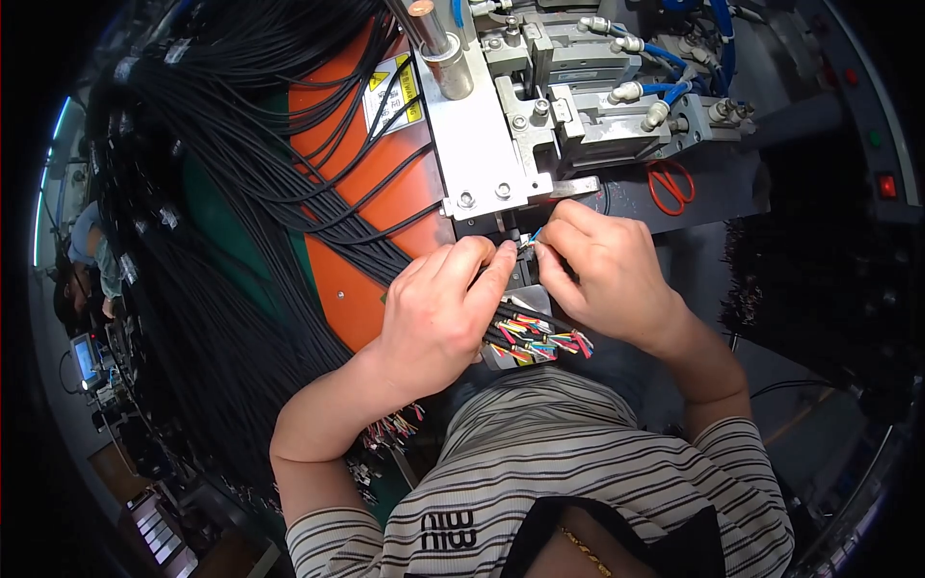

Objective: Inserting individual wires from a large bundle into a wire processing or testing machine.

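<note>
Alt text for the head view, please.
A person's left hand and right hand meet at thin coloured wires before a metal machine. Black cables drape over an orange panel at left; a bundle of multicoloured cable ends lies below the hands.

A pneumatic machine (pixel 607 135) and masses of black cables (pixel 222 135) show a factory workshop.
</note>
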Tool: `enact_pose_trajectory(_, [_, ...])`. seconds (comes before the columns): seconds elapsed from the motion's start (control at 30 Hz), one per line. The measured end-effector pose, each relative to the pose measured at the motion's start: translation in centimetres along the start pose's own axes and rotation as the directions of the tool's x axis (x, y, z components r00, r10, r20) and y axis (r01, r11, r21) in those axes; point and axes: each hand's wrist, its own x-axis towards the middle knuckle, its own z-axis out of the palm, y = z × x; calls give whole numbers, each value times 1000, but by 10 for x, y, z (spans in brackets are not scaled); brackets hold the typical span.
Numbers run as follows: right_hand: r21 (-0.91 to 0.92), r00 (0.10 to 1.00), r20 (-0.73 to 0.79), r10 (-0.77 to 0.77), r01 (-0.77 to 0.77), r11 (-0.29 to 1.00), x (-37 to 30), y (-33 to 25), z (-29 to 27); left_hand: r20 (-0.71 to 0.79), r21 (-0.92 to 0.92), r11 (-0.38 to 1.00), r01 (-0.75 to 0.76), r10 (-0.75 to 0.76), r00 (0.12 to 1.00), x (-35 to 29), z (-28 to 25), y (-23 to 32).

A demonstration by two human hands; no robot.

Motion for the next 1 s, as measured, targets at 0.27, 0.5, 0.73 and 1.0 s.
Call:
enact_pose_trajectory(0.27, [23,997,-75,-29,30,999,-4,3,10,64,-17,999,-28,29,998,4,-2,-2])
enact_pose_trajectory(0.5, [-102,999,-34,-23,19,995,-1,-6,5,126,81,988,-129,118,985,12,-6,1])
enact_pose_trajectory(0.73, [-46,999,39,-17,19,999,0,7,4,185,124,986,-112,88,979,20,-7,3])
enact_pose_trajectory(1.0, [223,995,-53,81,-68,973,1,11,10,137,12,1000,11,-13,990,13,-9,-1])
